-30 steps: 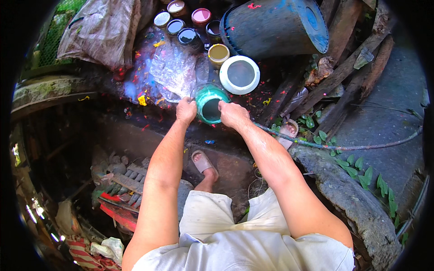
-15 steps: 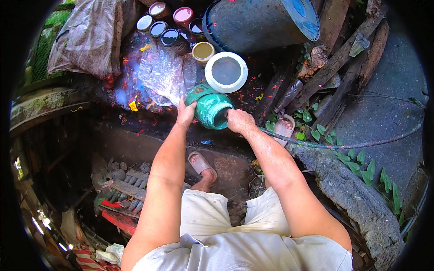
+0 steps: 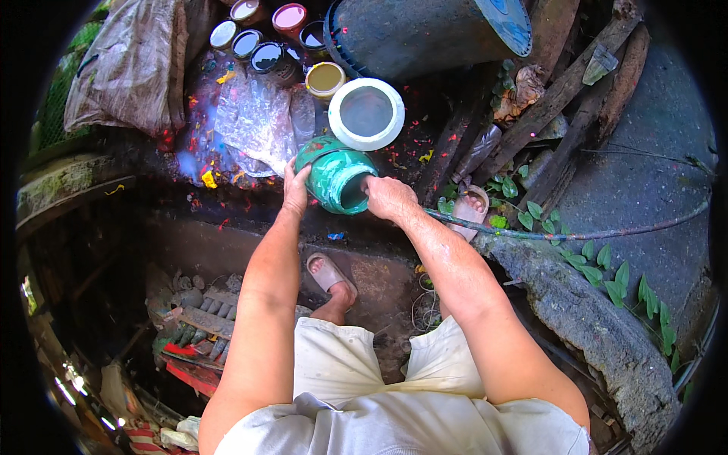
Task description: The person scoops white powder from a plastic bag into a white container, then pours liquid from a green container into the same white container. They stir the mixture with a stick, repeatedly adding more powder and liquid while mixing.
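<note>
Outdoors, seen from above, a person holds a green paint can (image 3: 336, 176) tipped on its side, mouth toward them, just above a dark, paint-spattered ground. The left hand (image 3: 296, 188) lies flat against the can's left wall, fingers pressed together. The right hand (image 3: 388, 197) grips the can's open rim, fingertips curled inside.

Little free room surrounds the can. Touching its far side stands a white bucket (image 3: 367, 113) holding grey liquid. Just beyond the bucket's left edge sits a small tin (image 3: 326, 79) of yellowish paint. Farther from the can, a row of open tins (image 3: 267, 34) shows pink, dark and pale paints. Left of the can lies crumpled clear plastic (image 3: 254, 121). Behind the bucket a big blue barrel (image 3: 425, 30) lies on its side. Right of the can, wooden planks (image 3: 561, 98) crowd in.
</note>
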Demonstrator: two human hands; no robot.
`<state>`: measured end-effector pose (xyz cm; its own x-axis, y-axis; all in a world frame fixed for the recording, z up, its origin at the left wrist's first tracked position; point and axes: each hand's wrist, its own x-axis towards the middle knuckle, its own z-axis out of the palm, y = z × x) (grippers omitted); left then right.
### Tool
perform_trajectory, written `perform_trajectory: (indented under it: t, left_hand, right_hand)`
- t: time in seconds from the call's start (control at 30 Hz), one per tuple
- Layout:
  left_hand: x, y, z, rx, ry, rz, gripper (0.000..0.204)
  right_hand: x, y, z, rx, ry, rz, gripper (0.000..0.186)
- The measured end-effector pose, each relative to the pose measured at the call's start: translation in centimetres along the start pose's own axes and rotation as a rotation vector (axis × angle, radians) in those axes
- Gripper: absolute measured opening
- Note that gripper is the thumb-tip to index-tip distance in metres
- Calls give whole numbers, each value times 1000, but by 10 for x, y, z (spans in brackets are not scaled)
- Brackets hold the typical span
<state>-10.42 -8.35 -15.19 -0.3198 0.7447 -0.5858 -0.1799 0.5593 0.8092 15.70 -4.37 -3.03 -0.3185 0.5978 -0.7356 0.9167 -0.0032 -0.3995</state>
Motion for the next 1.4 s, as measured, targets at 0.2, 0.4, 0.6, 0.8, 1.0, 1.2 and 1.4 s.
perform_trajectory:
  t: [0.2,0.4,0.6,0.8,1.0,1.2,1.4]
  left_hand:
    - [10,-31,-36,102,46,-52,86]
    - [31,-27,-31,42,110,-103,92]
    - [21,-5,-26,7,62,-189,86]
    - [24,5,-11,57,106,-149,86]
    - [33,-10,-38,168,30,-136,80]
    - [-22,-31,-52,112,170,10,62]
    - [-79,55,-57,-42,332,191,57]
  right_hand:
    - [6,-16,-4,24,-7,-56,28]
    - [19,-23,-6,17,-199,-130,30]
    - [24,-12,-7,43,-105,-192,23]
    - [29,-4,-15,84,7,-201,19]
    - [22,-1,-10,102,50,-175,30]
    - [15,-2,-15,159,91,-233,41]
    - [-22,-26,-52,314,327,-432,36]
